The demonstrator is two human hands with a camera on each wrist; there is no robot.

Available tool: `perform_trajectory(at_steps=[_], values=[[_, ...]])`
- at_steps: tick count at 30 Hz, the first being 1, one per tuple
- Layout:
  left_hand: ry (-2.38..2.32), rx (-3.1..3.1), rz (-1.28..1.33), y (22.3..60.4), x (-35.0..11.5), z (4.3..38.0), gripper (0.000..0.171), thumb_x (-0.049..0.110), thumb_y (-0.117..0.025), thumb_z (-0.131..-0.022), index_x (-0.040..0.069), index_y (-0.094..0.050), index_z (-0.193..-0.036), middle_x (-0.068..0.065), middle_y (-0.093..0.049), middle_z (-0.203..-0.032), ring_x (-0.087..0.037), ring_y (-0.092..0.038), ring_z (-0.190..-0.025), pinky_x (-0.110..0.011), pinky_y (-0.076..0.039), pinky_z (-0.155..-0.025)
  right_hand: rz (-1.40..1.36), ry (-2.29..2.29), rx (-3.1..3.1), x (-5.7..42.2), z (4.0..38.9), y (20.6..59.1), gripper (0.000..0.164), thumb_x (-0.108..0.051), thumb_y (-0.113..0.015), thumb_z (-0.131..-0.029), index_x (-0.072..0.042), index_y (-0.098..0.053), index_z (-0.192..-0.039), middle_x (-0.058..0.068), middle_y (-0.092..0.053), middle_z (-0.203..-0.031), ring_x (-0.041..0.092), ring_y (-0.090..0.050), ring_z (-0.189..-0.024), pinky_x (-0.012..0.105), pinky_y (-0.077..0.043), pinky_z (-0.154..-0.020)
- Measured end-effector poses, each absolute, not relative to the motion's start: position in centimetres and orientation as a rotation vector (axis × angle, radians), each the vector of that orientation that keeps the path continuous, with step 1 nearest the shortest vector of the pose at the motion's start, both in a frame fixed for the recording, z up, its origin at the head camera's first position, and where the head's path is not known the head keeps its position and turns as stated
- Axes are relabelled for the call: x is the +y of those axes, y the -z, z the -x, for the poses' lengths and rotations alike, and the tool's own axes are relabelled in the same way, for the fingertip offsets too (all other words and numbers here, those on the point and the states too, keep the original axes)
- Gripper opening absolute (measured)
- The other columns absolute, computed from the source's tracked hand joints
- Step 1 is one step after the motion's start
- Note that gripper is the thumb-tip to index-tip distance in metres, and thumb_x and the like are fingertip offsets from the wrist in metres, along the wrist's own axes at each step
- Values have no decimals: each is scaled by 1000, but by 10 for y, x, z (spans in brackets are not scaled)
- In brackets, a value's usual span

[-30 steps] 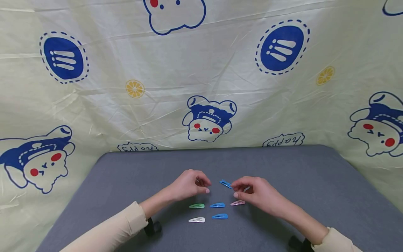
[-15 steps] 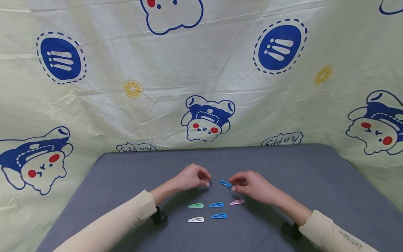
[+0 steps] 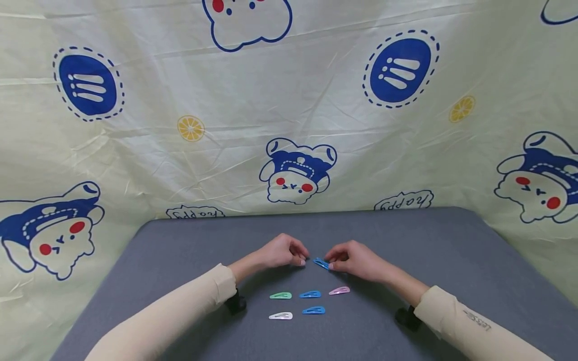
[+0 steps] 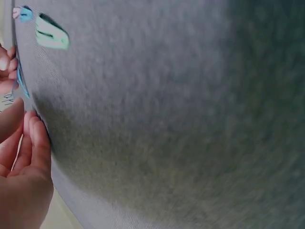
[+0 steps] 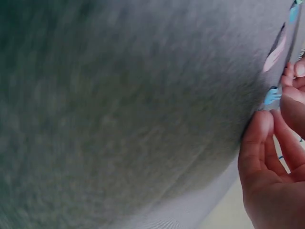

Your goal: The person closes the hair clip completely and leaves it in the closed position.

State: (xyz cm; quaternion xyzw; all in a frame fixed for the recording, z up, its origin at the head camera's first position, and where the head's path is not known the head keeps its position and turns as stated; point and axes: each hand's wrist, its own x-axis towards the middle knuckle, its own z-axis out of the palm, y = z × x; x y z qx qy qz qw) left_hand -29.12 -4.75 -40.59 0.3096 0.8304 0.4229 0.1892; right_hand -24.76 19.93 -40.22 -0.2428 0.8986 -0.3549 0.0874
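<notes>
In the head view, my right hand (image 3: 358,260) has thumb and fingertips at the near right end of a blue snap hair clip (image 3: 321,263), pinching it. This clip lies slanted, apart from the others; its far end looks split, too small to make out. The right wrist view shows the blue clip (image 5: 272,96) just past the fingertips. My left hand (image 3: 282,251) is left of that clip, fingers loosely bent, with nothing visible between them; in the left wrist view a gap separates the left hand (image 4: 28,157) from the clip (image 4: 21,78).
Closer to me lie a green clip (image 3: 281,296), a blue clip (image 3: 310,294) and a pink clip (image 3: 339,290) in a row. Below them are a white clip (image 3: 281,316) and another blue clip (image 3: 313,310). A printed cloth (image 3: 235,165) hangs behind the grey table (image 3: 203,235).
My right hand has moved forward and left, onto the slanted clip's end. The left hand has moved forward and right, nearer to that clip. The rows of clips have stayed put.
</notes>
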Motion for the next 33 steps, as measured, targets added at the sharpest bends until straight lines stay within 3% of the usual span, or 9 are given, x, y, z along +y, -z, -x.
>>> perform_trajectory(at_steps=[14,21,33], values=[[-1228,2197,-878,412,-52,303,19,-1,-70,-88,-3,-71,-108,-6,-69,-86,-11,-58,-74,-21,-48,-69,744,1111,2664,199,260,414,12,-13,-77,-85,-7,-76,-95,-6,-64,-76,11,-55,-70,25,-45,-62],[-1250,2180,-845,415,-52,304,19,0,-71,-88,-1,-72,-107,-5,-69,-86,-11,-58,-74,-22,-47,-70,721,1107,2680,195,255,414,4,-10,-76,-86,-10,-74,-89,-5,-63,-75,13,-54,-69,27,-44,-62],[-1242,2189,-849,411,-55,298,19,3,-70,-90,1,-71,-109,-5,-66,-86,-15,-56,-76,-23,-45,-69,722,1102,2694,196,251,411,5,-14,-75,-88,-9,-73,-87,-6,-64,-80,14,-53,-73,30,-43,-67]])
